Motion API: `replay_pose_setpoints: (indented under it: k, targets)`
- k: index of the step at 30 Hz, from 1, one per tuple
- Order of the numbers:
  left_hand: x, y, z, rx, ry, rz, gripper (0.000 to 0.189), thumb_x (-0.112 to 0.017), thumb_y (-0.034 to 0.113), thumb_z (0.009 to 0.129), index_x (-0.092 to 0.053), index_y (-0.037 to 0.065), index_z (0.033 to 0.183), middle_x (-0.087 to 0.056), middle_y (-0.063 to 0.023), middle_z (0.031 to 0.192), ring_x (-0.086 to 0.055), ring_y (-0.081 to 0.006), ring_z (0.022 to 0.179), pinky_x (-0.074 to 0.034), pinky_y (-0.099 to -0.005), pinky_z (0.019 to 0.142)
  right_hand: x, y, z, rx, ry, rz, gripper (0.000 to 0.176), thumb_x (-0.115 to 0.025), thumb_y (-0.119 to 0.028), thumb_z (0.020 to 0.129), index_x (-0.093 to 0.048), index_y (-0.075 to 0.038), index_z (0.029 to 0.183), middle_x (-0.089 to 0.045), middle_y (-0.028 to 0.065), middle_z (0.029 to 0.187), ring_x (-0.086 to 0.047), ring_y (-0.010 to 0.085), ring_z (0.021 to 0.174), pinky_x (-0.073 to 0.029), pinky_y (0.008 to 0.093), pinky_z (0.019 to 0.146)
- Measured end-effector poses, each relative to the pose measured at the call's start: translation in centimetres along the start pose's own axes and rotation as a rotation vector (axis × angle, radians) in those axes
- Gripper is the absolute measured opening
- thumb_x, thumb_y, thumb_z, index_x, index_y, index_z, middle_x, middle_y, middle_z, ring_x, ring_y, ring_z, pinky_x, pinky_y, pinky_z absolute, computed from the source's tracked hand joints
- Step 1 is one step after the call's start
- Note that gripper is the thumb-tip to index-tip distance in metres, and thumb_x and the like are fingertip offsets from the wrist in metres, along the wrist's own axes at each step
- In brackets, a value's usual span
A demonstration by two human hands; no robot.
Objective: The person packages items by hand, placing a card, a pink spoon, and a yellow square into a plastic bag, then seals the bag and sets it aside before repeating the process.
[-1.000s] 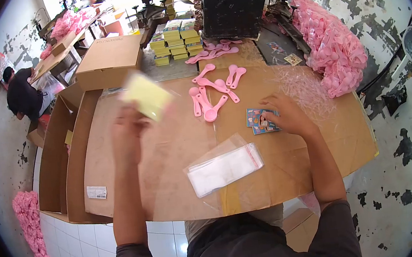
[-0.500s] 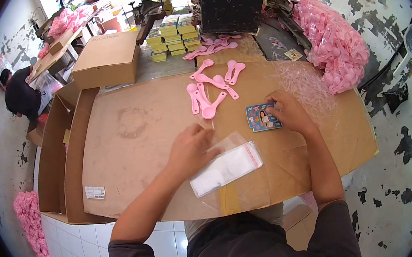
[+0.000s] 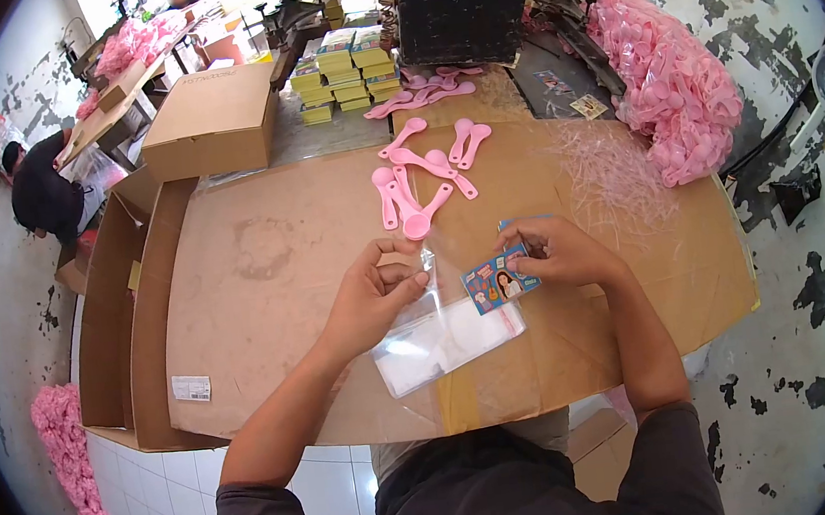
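Between its thumb and fingers my left hand (image 3: 376,293) pinches a clear plastic bag (image 3: 429,278), raised over a stack of clear bags (image 3: 432,351) on the cardboard. My right hand (image 3: 558,254) grips a blue printed card (image 3: 499,282), tilted just right of the raised bag. Behind that hand, the edge of another blue card (image 3: 507,223) shows on the cardboard. Several pink spoons (image 3: 417,225) lie loosely beyond my hands, with the closest one just above my left fingertips.
A closed carton (image 3: 210,123) and stacks of cards (image 3: 338,54) stand at the back. Bagged pink spoons (image 3: 671,89) are heaped at the right, beside shredded pink strands (image 3: 615,171). A co-worker (image 3: 48,185) bends at far left. A long open box (image 3: 128,328) borders the table's left side.
My left hand has lifted a clear bag off the stack. My right hand has moved left and toward me with a card, leaving another card behind on the cardboard.
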State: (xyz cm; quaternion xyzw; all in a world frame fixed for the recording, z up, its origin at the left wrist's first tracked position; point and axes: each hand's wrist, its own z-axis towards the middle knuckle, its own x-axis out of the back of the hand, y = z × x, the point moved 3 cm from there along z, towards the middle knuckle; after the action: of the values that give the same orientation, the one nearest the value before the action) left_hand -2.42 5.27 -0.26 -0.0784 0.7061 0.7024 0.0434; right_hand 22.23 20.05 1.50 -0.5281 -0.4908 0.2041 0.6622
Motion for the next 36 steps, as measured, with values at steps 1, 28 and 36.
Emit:
replay_pose_setpoints:
  k: [1, 28, 36]
  targets:
    - [0.0, 0.1, 0.0, 0.0, -0.015, 0.003, 0.043, -0.07, 0.006, 0.098, -0.048, 0.002, 0.134, -0.074, -0.0087, 0.096, -0.068, -0.0101, 0.084, -0.053, -0.0242, 0.076, 0.0, 0.3, 0.2, -0.029, 0.04, 0.012, 0.025, -0.07, -0.008, 0.095, -0.065, -0.001, 0.119, -0.069, 0.0034, 0.101, -0.064, 0.0074, 0.088, -0.052, 0.0253, 0.076]
    - [-2.0, 0.4, -1.1, -0.07, -0.001, 0.108, 0.049, -0.067, 0.001, 0.098, -0.047, 0.0, 0.143, -0.075, -0.0124, 0.103, -0.072, -0.0136, 0.093, -0.059, -0.027, 0.081, -5.6, -3.1, 1.3, 0.24, 0.303, 0.042, 0.022, -0.072, -0.022, 0.097, -0.073, -0.002, 0.105, -0.07, 0.0053, 0.092, -0.064, 0.0141, 0.082, -0.052, 0.0314, 0.074]
    - [-1.6, 0.3, -1.0, -0.044, 0.015, 0.051, 0.035, -0.067, 0.004, 0.1, -0.059, -0.003, 0.133, -0.073, -0.0103, 0.107, -0.072, -0.0107, 0.091, -0.059, -0.0223, 0.074, -0.5, 0.2, 7.9, 0.233, 0.502, -0.646, 0.029, -0.065, -0.017, 0.095, -0.067, -0.003, 0.12, -0.065, 0.0174, 0.111, -0.064, 0.0333, 0.104, -0.053, 0.0428, 0.089]
